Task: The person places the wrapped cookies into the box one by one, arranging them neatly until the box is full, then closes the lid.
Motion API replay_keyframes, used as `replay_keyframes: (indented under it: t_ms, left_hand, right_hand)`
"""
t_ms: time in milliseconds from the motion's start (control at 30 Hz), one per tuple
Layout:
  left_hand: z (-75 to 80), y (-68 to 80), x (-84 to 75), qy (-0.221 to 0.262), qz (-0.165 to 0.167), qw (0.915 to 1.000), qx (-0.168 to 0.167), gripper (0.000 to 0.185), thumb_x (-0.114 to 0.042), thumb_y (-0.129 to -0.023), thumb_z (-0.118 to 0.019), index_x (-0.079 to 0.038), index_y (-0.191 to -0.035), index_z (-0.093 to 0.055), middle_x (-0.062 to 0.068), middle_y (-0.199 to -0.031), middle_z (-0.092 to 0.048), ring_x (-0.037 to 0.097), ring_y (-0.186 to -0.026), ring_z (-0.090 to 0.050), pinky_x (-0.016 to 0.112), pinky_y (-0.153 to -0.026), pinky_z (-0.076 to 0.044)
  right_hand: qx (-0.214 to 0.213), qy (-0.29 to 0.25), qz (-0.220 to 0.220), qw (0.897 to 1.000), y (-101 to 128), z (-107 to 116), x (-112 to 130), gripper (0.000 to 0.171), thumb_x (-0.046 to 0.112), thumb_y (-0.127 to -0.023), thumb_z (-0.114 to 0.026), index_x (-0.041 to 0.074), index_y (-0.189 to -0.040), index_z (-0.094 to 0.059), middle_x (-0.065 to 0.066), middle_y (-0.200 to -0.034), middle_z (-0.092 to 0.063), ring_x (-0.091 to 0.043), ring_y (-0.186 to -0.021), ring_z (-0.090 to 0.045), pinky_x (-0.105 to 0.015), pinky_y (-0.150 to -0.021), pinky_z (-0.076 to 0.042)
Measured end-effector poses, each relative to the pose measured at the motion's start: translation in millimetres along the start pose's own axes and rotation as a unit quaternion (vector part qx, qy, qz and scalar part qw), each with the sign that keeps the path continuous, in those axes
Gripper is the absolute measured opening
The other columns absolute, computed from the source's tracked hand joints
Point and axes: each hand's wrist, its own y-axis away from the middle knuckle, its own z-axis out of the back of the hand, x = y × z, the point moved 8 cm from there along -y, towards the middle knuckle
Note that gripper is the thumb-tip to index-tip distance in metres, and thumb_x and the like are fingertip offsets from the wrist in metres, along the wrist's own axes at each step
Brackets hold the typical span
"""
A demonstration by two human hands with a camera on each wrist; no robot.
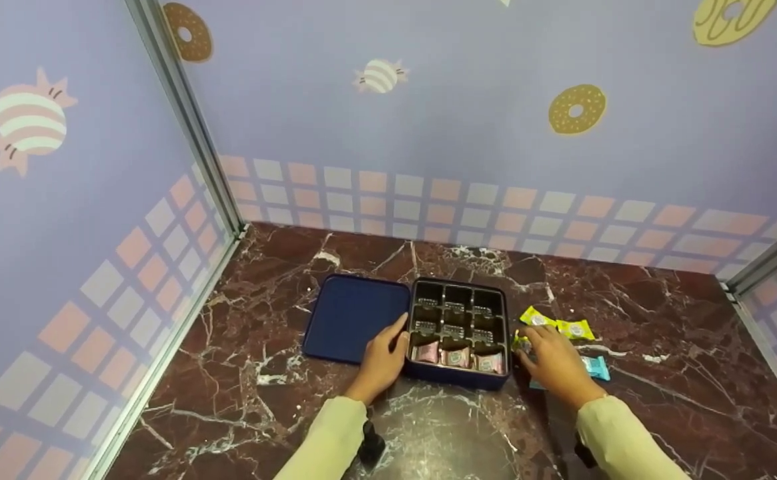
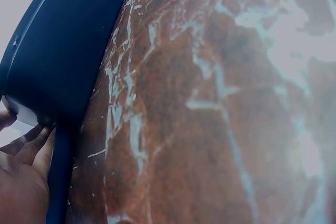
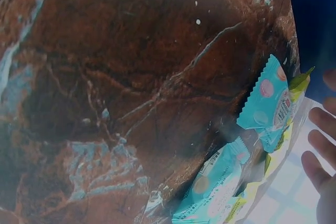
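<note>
Fingers of the left hand (image 1: 381,360) rest straight against the box (image 1: 458,331) (long axis front-to-back); right hand (image 1: 555,363) grip on packets (image 1: 565,328) unclear.

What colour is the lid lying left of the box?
Dark blue: the lid shows best in the head view.

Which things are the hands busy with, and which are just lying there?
Busy with: left hand touches the tray box; right hand rests on the yellow and blue sweet packets; pink packets fill the front row.
Lying about: blue lid, marble table.
</note>
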Motion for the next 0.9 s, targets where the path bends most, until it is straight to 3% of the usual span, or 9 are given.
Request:
replay_keyframes:
  t_ms: [233, 533, 900]
  left_hand:
    - [-0.6, 0.4, -1.3, 0.001, -0.002, 1.0000, 0.004, 0.043, -0.022, -0.102, -0.049, -0.012, -0.144, -0.048, 0.014, -0.135, -0.059, 0.031, -0.128, -0.054, 0.046, -0.107, -0.043]
    - [1.1, -1.5, -4.8, -0.003, -0.013, 0.9999, -0.003, 0.043, -0.020, -0.101, -0.050, -0.010, -0.143, -0.049, 0.013, -0.127, -0.064, 0.030, -0.123, -0.057, 0.046, -0.105, -0.044]
    - [1.4, 0.9, -2.7, -0.004, -0.012, 0.9999, -0.002, 0.043, -0.020, -0.101, -0.049, -0.010, -0.143, -0.049, 0.014, -0.132, -0.061, 0.030, -0.126, -0.055, 0.046, -0.106, -0.044]
  right_hand:
    - [0.014, 0.017, -0.010, 1.000, 0.9, -5.2, -4.4, 0.038, 0.017, -0.079, -0.076, -0.001, -0.110, -0.063, -0.019, -0.105, -0.065, -0.037, -0.098, -0.059, -0.053, -0.087, -0.049]
    - [-0.018, 0.015, -0.002, 1.000, 2.2, -3.8, -6.6, 0.027, 0.012, -0.075, -0.079, 0.004, -0.096, -0.064, -0.013, -0.092, -0.066, -0.034, -0.088, -0.060, -0.051, -0.073, -0.049]
    - [-0.010, 0.020, -0.023, 0.999, 0.1, -6.4, -7.3, 0.020, 0.017, -0.084, -0.073, 0.003, -0.095, -0.064, -0.015, -0.094, -0.066, -0.036, -0.089, -0.060, -0.053, -0.075, -0.049]
